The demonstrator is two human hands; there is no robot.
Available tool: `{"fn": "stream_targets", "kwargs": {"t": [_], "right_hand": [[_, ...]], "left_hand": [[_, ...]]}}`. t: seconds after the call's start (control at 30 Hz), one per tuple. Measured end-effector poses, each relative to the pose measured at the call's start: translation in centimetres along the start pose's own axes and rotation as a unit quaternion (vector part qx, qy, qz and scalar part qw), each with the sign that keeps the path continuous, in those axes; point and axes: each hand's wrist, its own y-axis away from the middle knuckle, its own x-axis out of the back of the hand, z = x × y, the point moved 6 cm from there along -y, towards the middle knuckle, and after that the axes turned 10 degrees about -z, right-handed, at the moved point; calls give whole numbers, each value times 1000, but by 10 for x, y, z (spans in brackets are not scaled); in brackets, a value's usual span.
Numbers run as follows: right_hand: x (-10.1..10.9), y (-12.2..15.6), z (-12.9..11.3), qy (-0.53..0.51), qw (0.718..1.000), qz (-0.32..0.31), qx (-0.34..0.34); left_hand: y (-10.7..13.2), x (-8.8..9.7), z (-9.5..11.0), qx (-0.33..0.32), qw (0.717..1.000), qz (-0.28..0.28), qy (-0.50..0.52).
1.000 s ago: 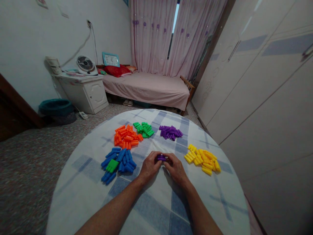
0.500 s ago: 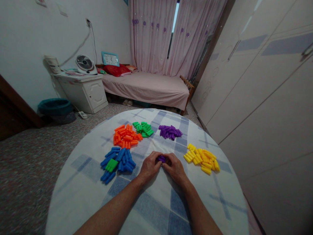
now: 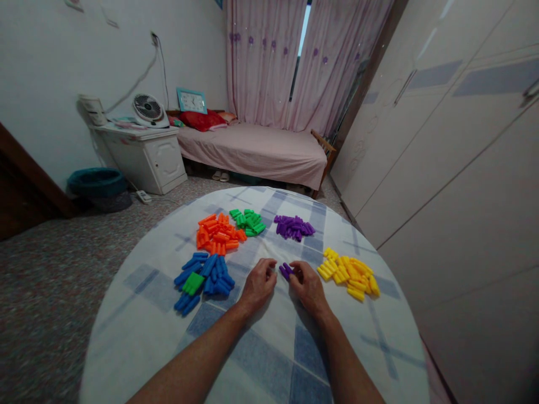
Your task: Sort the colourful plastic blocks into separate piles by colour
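Observation:
Two or so small purple plastic tube-shaped pieces (image 3: 285, 271), side by side, are at the middle of the round table. My right hand (image 3: 309, 285) grips them from the right between thumb and fingers, which hide part of them. Just to their left, my left hand (image 3: 257, 283) rests with loosely curled fingers, thumb and fingertips a little apart and nothing visible in them. Beyond both hands lies a heap of like purple pieces (image 3: 293, 228). Blue pieces (image 3: 214, 275) with a green block (image 3: 193, 284) on top lie left of my left hand; yellow pieces (image 3: 349, 274) lie right of my right hand.
Orange pieces (image 3: 219, 233) and green pieces (image 3: 248, 221) are heaped at the table's far left. A checked cloth covers the round table (image 3: 138, 348). Behind stand a bed (image 3: 256, 148) and a white cabinet (image 3: 162, 160) with a fan (image 3: 148, 108); a wardrobe (image 3: 455, 196) stands right.
My left hand has let go of the purple pieces and drawn slightly left. My right hand has shifted a little right with them, so more of them shows.

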Motion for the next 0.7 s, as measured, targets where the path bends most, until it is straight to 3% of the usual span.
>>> {"fn": "stream_targets", "kwargs": {"t": [0.27, 0.37, 0.5, 0.57, 0.7], "right_hand": [[5, 2, -6, -37, 995, -88, -24], [7, -2, 10, -153, 985, -21, -75], [3, -4, 30, -298, 941, 119, -107], [-3, -4, 31, -291, 943, 117, -110], [-11, -3, 14, -167, 982, 68, -57]], "left_hand": [[0, 0, -3, -5, 1000, 16, 9], [0, -1, -3, -7, 1000, 5, -6], [0, -2, -1, -13, 1000, -8, -22], [0, -2, 0, -15, 999, -12, -27], [1, -2, 1, -25, 999, -16, -30]]}}
